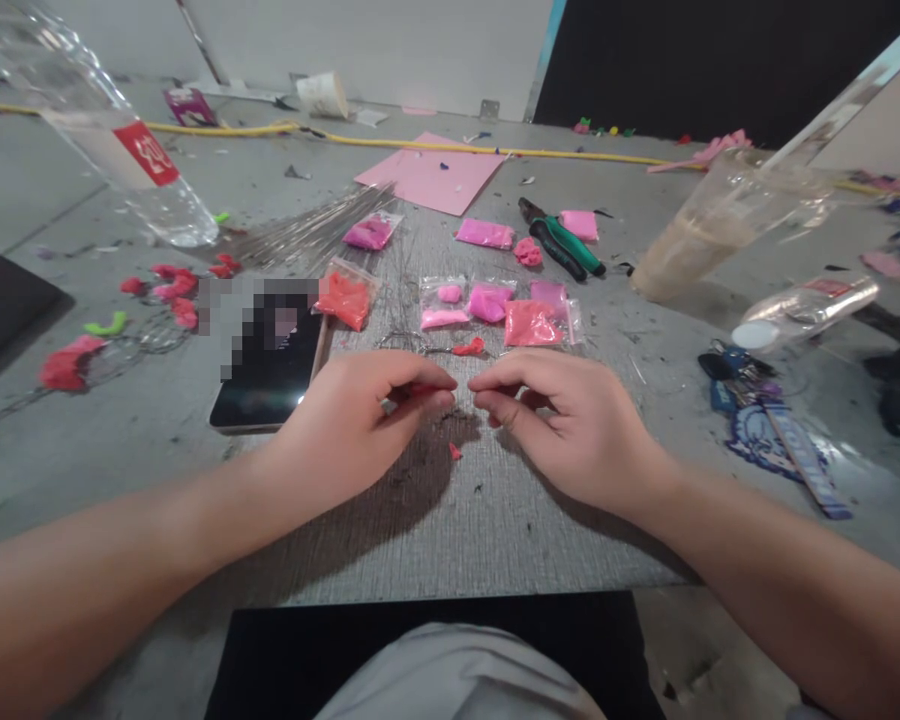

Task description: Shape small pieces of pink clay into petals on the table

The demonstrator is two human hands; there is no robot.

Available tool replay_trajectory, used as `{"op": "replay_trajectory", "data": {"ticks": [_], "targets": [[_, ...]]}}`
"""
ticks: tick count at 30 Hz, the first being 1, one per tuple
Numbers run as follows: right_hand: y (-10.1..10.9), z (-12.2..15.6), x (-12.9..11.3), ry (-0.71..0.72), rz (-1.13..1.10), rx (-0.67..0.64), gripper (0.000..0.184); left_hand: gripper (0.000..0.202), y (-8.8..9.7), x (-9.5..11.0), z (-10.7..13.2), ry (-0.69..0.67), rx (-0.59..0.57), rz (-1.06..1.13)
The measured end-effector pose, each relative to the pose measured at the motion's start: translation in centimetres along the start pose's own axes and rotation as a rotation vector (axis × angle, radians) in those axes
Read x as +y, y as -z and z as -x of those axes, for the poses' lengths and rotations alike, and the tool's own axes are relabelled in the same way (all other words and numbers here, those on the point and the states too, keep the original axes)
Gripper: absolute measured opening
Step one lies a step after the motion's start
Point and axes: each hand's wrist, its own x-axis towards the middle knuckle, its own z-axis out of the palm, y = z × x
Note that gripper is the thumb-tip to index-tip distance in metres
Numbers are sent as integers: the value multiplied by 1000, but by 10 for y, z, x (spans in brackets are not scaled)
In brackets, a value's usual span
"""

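My left hand (364, 410) is closed in a pinch, thumb against forefinger, with a bit of red modelling clay (421, 387) just showing between them. Facing it, a small gap away, my right hand (570, 415) pinches too; whatever its fingertips hold is hidden. Just beyond the fingertips lies a twisted wire with a red clay piece (469, 346) on its end. A red scrap (455, 452) rests on the table below the gap. Small bags of pink clay (491, 300) and red clay (532, 323) lie behind my hands, with another red bag (345, 297) to the left.
A phone (259, 400) lies beside my left wrist. Farther back are thin wires (307, 228), green-handled pliers (562, 240) and pink paper (435, 172). A water bottle (139, 170) stands left; a cup (682, 250), a lying bottle (810, 310) and keys with charms (772, 440) are right.
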Motion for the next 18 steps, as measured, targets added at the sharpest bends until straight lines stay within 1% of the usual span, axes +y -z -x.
{"op": "replay_trajectory", "data": {"ticks": [2,3,4,7,10,11,14,16,18], "targets": [[0,1,-1,-35,-9,6,5,18,-1,-4,-1,-31,0,-72],[0,1,-1,-49,-11,4,5,17,-2,-6,-1,-48,-1,-100],[0,1,0,-51,-13,-3,9,17,-2,-9,-2,-68,-1,-121],[1,1,1,6,-10,-19,19,17,-5,-17,-3,-136,7,-157],[-1,0,4,93,-12,-28,12,17,-5,-19,-4,-149,58,-135],[-2,0,5,117,-20,-26,9,18,-5,-17,-3,-135,88,-113],[-4,1,7,178,-71,-11,10,19,-2,-6,0,-74,173,-19],[-5,3,7,214,-123,6,10,14,-1,3,3,-51,155,69],[-5,5,5,254,-172,23,11,10,0,12,7,-34,91,167]]}}
